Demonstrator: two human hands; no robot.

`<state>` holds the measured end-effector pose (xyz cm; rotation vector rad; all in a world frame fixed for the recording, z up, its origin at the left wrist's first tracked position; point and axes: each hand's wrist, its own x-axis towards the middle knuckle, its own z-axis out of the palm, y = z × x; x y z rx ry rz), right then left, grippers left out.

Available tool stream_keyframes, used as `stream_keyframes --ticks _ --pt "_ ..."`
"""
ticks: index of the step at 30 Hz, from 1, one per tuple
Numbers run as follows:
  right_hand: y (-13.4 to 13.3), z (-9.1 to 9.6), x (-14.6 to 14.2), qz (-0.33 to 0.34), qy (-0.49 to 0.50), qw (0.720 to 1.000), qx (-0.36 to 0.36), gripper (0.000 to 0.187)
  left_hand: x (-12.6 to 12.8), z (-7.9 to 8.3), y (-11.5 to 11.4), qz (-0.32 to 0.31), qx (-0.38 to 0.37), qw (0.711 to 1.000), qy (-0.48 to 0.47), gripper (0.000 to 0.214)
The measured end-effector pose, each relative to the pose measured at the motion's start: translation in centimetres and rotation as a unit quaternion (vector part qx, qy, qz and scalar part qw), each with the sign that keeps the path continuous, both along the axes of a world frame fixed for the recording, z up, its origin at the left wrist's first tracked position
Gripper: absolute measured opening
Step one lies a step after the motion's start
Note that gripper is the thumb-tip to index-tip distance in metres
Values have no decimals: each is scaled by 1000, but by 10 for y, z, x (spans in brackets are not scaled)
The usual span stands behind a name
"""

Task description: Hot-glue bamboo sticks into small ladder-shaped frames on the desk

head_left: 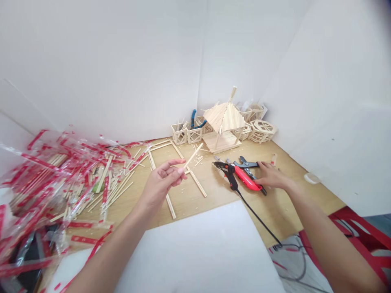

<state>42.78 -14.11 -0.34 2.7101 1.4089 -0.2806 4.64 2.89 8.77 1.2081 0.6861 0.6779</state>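
Note:
My left hand (pixel 166 175) is raised over the table, pinching a thin pale wooden stick (pixel 193 156) between thumb and fingertips. The stick slants up to the right. My right hand (pixel 270 175) is at the right, thumb and fingers apart, fingertips at the handles of dark grey hand cutters (pixel 247 164) lying on the table. Whether it bears on them is hard to see. Beside the cutters lies a red and black glue gun (pixel 246 179), its nozzle pointing left. Below my left hand, a flat frame of joined sticks (pixel 198 184) lies on the wood.
Behind stands a stick-built hut (pixel 224 118), flanked by small lattice baskets (pixel 194 135), one holding blue-handled pliers (pixel 193 119). Red-and-clear plastic wrappers (pixel 88 158) and loose sticks (pixel 117 191) cover the left. A white sheet (pixel 198 252) lies in front. A black cord (pixel 259 219) runs rightward.

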Motion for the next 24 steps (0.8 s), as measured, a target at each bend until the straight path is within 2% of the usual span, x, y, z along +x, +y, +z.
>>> stream_keyframes --ticks 3,6,8,10,12,14,16,19,21,24 --pt "4 5 -5 11 -23 1000 -14 80 -2 5 -2 -6 -25 999 -32 21" --pt "6 9 -13 6 -50 999 10 56 -2 7 -6 -5 -37 998 -46 22" --pt "3 16 -21 -34 -59 996 61 43 -2 6 -9 -7 -39 998 -51 22" --pt "-4 29 -37 -82 -54 984 149 35 1 4 -13 -12 -37 998 -50 22" --pt "-17 46 -63 -89 -24 963 254 32 4 -1 -17 -18 -30 998 -46 22" --pt "-32 62 -99 -39 44 945 321 35 8 -7 -22 -20 -17 999 -39 23" --pt "-45 72 -138 22 95 943 319 42 12 -14 -28 -20 -1 999 -29 24" --pt "-54 71 -186 68 130 937 316 49 16 -20 -40 -14 24 999 -21 27" --pt "-55 64 -206 60 156 932 322 51 18 -21 -47 -15 37 999 -27 28" --pt "-55 58 -219 55 187 924 330 51 19 -21 -57 -32 49 998 -39 28"
